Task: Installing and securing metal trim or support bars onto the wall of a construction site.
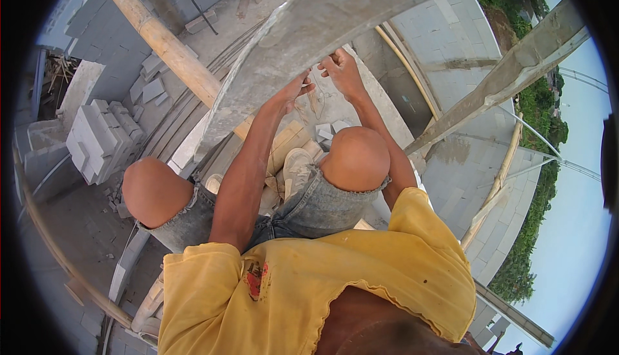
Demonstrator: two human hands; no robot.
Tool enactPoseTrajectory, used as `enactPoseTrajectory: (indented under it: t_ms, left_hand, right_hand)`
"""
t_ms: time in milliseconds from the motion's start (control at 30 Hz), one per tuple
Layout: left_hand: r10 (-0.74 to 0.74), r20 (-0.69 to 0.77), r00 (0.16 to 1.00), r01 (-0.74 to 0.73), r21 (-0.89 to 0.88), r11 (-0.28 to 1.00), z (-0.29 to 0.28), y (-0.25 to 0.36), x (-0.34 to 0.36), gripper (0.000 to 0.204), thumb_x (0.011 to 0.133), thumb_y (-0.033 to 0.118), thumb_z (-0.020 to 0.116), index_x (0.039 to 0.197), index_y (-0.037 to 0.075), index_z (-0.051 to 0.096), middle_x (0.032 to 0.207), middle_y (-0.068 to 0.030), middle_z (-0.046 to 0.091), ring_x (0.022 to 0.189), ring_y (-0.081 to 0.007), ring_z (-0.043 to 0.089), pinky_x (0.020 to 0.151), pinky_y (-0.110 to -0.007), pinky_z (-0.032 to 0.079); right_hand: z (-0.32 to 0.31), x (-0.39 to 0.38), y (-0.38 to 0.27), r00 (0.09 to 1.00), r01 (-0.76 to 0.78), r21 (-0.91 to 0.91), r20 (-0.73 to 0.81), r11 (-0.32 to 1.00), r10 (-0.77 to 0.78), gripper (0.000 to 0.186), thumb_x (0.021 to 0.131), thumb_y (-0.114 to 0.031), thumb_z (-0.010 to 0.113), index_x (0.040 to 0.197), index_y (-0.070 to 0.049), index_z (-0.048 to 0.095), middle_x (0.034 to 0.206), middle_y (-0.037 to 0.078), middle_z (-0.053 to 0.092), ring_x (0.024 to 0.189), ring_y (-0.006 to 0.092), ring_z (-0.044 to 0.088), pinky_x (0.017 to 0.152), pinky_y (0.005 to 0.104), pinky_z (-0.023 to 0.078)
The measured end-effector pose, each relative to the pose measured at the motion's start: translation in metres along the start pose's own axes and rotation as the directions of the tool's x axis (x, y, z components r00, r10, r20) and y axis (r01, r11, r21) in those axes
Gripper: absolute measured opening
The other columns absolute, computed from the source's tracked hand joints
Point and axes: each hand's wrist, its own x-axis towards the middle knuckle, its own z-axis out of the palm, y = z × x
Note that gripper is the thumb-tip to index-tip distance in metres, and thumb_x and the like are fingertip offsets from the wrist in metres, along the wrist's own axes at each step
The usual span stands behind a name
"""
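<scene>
My left hand [296, 91] is raised in front of my knees, below a large grey, concrete-smeared beam [309, 26]. Its fingers are curled together. Close beside it on the right, my right hand [345, 75] has its thumb and fingertips drawn into a pinch. What either hand grips is too small to make out. Just under the fingers hangs a thin looped strand [314, 100], perhaps wire or string; whether it reaches the fingertips I cannot tell. Near my shoes lie pale timber pieces [284, 142] and small broken block pieces [332, 128].
Stacked grey blocks [100, 139] stand low on the left. A thick bamboo pole [158, 33] slants past at the upper left. Another rough beam [496, 84] crosses on the right, before a block wall [451, 33]. A dark bar [201, 12] lies farther off.
</scene>
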Motion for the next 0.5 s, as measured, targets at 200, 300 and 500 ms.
enactPoseTrajectory:
  t_ms: [200, 300, 500]
  left_hand:
    - [0.101, -0.101, 0.99, -0.105, -0.038, 0.994, 0.013, 0.004, -0.002, 0.038, 0.09, 0.002, 0.05, 0.126, -0.002, 0.043, 0.097, -0.0057, 0.058, 0.069, -0.0066, 0.05, 0.066, -0.024, 0.053]
    - [0.08, -0.136, 0.987, -0.078, 0.015, 0.997, 0.013, 0.004, 0.0, 0.033, 0.09, 0.003, 0.05, 0.122, -0.003, 0.047, 0.092, -0.0054, 0.06, 0.064, -0.0058, 0.049, 0.056, -0.021, 0.047]
    - [0.105, -0.086, 0.991, -0.098, 0.079, 0.992, 0.005, -0.005, 0.004, 0.022, 0.092, 0.008, 0.052, 0.111, -0.001, 0.056, 0.081, -0.0035, 0.062, 0.054, -0.0033, 0.04, 0.045, -0.019, 0.032]
  right_hand:
    - [0.0, 0.0, 0.002, 0.999, -0.028, 0.02, 0.044, 0.999, 0.027, 0.017, 0.09, -0.013, 0.053, 0.099, 0.001, 0.053, 0.092, 0.01, 0.064, 0.08, 0.0124, 0.06, 0.066, 0.0263, 0.052]
    - [0.001, -0.001, 0.005, 1.0, -0.024, 0.17, 0.01, 0.985, 0.023, 0.017, 0.089, -0.013, 0.056, 0.1, 0.001, 0.053, 0.093, 0.01, 0.064, 0.082, 0.0128, 0.06, 0.067, 0.0267, 0.052]
    - [0.003, -0.004, 0.005, 0.993, -0.021, 0.122, 0.12, 0.992, 0.007, 0.03, 0.088, -0.013, 0.062, 0.112, 0.002, 0.054, 0.1, 0.009, 0.063, 0.085, 0.013, 0.06, 0.068, 0.0265, 0.052]
